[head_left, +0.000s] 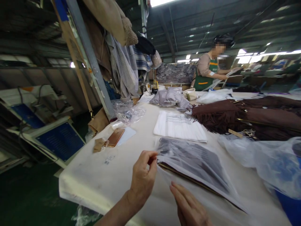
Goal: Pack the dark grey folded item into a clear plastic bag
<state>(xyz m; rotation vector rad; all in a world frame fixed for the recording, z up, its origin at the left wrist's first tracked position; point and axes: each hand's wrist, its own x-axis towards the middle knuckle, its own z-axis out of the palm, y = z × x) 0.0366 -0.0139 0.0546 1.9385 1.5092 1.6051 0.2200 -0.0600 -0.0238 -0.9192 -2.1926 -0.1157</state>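
Note:
A clear plastic bag (192, 157) lies on the table with a folded dark grey-brown cloth item inside it. A dark strip runs along the bag's near edge. At the bag's left corner, my left hand (144, 177) is closed, thumb and fingers pinching the film. My right hand (188, 204) is just in front of the near edge, over the loose film, its fingers stretched out side by side. Whether it touches the film I cannot tell, and its thumb is hidden. Just beyond the bag rests a folded white cloth (178, 127) with grey stripes.
Brown fringed fabric (235, 116) is heaped on the right, beside crumpled clear plastic (265, 157). A phone (116, 137) and cardboard tags (98, 145) lie left on the white tabletop (94, 179). Packed bags (168, 96) sit behind. A co-worker (209, 69) stands at the back.

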